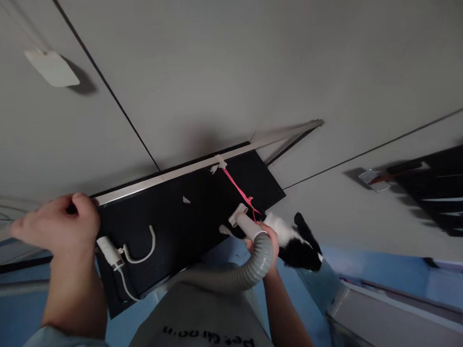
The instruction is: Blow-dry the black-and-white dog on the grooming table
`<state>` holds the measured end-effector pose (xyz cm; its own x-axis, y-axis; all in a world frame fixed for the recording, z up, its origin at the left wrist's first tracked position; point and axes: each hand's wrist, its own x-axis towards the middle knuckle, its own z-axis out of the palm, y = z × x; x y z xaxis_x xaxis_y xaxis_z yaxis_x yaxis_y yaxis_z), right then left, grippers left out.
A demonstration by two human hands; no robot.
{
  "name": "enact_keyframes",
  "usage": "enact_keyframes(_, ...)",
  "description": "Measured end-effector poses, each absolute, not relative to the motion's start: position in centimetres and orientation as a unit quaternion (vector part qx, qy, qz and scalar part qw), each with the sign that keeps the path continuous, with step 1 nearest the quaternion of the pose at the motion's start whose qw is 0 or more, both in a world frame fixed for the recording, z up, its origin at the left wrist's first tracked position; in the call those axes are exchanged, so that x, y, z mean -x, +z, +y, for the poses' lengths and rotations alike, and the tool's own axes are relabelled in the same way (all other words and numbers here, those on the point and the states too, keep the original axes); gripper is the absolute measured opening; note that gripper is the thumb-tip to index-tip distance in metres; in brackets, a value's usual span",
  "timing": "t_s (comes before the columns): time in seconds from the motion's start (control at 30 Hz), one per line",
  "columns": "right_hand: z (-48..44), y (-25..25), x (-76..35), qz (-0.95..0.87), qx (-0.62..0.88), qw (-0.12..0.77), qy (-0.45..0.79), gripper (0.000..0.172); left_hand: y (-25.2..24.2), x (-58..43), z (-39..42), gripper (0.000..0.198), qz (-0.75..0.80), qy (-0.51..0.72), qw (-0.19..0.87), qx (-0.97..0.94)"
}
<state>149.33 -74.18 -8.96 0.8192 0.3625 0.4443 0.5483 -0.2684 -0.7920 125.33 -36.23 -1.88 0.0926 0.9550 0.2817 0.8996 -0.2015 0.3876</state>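
White nozzle point(249, 223): sat in the right hand point(274, 243), over the near edge of the black tabletop point(169, 227), toward its right end.
Right grip: was wrapped firmly round the nozzle, just where the grey corrugated hose point(262, 260) joined.
Hose: curved down and leftward across the front of the grey apron point(204, 314).
Black-and-white animal point(302, 252): was just beside the right hand, partly covered by it.
Pink leash point(236, 185): ran from a white tie point(219, 163) down toward the nozzle, with its lower end hidden.
Metal bar point(155, 181): stretched along the far side of the tabletop, bearing the tie.
Left grip: was clamped on the bar, with the left hand point(72, 223) beyond the tabletop's left end.
White cylindrical device point(109, 251): lay on the tabletop near the left hand, beside a white hook point(152, 241), trailing a cable point(127, 286).
Wall point(205, 56): rose behind in grey panels.
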Motion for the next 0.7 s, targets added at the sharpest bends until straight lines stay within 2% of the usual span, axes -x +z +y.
enact_keyframes(0.07,-70.8,-9.7,-150.2,-0.299,0.770,0.556,-0.092,0.053,-2.2,-125.1,-36.2,0.038,0.629,0.239,-0.013,-0.740)
enact_keyframes(0.13,-67.2,-9.9,-151.1,-0.322,0.755,0.565,-0.088,0.053,-2.4,-124.8,-36.3,0.039,0.617,0.230,-0.036,-0.752)
enact_keyframes(0.27,-64.1,-8.8,-152.4,-0.355,0.749,0.557,-0.044,0.052,-2.6,-124.1,-36.4,0.044,0.599,0.210,-0.038,-0.772)
enact_keyframes(0.43,-64.0,-6.9,-153.7,-0.280,0.796,0.533,-0.056,0.047,-2.7,-123.8,-36.2,0.039,0.581,0.230,-0.037,-0.780)
enact_keyframes(0.7,-53.6,-7.5,-153.5,-0.375,0.745,0.551,0.017,0.048,-2.6,-124.1,-35.8,0.033,0.574,0.238,-0.036,-0.782)
